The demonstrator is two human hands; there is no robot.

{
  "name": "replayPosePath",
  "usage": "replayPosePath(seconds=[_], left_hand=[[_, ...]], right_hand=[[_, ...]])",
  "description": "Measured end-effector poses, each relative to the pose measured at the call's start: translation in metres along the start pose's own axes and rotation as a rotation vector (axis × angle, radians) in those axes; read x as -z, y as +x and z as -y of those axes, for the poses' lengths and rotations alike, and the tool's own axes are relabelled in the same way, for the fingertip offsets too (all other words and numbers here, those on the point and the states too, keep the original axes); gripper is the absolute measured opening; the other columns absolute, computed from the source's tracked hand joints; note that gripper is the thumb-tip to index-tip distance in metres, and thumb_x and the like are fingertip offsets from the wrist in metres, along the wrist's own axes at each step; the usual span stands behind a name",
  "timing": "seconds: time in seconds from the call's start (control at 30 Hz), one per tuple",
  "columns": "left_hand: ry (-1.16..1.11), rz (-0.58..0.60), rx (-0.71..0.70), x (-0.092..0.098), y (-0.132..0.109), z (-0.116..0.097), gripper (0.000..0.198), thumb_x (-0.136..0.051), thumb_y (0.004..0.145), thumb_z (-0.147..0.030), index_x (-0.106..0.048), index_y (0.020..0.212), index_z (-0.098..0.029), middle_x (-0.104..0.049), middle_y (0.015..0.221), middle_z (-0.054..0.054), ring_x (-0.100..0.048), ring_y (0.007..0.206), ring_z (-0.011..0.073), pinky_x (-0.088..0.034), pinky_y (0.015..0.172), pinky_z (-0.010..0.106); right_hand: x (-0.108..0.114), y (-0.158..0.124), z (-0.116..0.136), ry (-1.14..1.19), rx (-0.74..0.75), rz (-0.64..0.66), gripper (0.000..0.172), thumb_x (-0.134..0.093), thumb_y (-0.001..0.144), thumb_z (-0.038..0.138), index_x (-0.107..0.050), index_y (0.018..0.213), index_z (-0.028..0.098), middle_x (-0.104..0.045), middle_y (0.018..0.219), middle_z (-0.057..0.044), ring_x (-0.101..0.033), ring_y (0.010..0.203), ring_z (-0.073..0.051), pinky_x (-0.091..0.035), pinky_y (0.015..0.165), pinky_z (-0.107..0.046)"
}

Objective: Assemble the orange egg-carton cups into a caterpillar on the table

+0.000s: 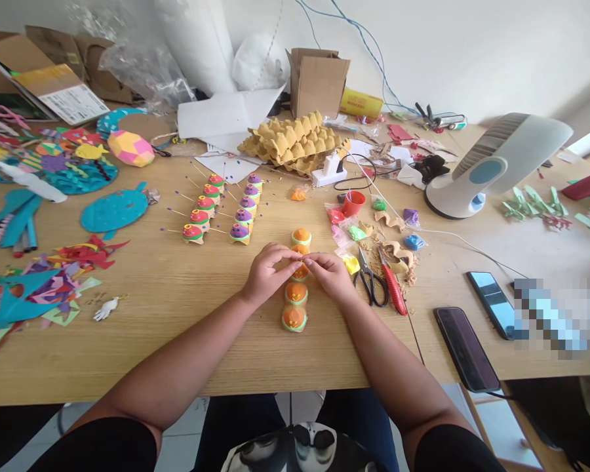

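Observation:
An orange and green egg-carton caterpillar (295,305) lies in a line on the wooden table (177,341) in front of me. My left hand (268,272) and my right hand (330,274) meet over its middle segment, fingers pinched together. Something thin seems to be held between the fingertips, too small to make out. Two finished caterpillars with pink, green and purple segments (202,208) (244,210) lie further back to the left, with thin sticks poking out.
Scissors (371,278) and a red-handled cutter (392,285) lie just right of my right hand. Clay lumps in bags (356,233), a red cup (354,203), two phones (465,347), a fan (491,167), egg cartons (295,141) and paper scraps (44,282) surround the spot.

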State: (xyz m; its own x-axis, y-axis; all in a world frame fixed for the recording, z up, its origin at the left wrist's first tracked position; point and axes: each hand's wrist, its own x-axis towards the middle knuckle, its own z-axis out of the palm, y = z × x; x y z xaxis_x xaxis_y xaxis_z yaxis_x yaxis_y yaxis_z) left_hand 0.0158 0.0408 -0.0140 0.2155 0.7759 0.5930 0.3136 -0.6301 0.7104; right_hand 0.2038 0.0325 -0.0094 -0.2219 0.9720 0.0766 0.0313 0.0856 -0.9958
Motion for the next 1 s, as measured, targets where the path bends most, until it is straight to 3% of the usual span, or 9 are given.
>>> replayPosePath(seconds=[0.33,1.0], left_hand=[[0.009,0.004,0.000,0.0005,-0.0010,0.0012,0.010,-0.068,0.093,-0.029,-0.073,0.098,-0.023,-0.073,0.094,0.004,-0.065,0.091,0.0181,-0.054,0.084,0.035],[0.014,0.000,-0.052,0.0013,0.0009,-0.0037,0.006,-0.069,0.093,-0.027,-0.072,0.095,-0.023,-0.073,0.091,0.003,-0.065,0.088,0.0177,-0.053,0.085,0.036]], right_hand=[[0.0013,0.0000,-0.0025,0.046,-0.019,0.027,0.037,-0.074,0.080,0.055,-0.081,0.096,0.022,-0.080,0.095,-0.005,-0.071,0.089,-0.020,-0.055,0.084,-0.033],[-0.0016,0.0015,-0.0070,0.137,-0.063,-0.041,0.036,-0.080,0.074,0.054,-0.079,0.089,0.022,-0.078,0.084,-0.003,-0.067,0.074,-0.016,-0.054,0.072,-0.029]])
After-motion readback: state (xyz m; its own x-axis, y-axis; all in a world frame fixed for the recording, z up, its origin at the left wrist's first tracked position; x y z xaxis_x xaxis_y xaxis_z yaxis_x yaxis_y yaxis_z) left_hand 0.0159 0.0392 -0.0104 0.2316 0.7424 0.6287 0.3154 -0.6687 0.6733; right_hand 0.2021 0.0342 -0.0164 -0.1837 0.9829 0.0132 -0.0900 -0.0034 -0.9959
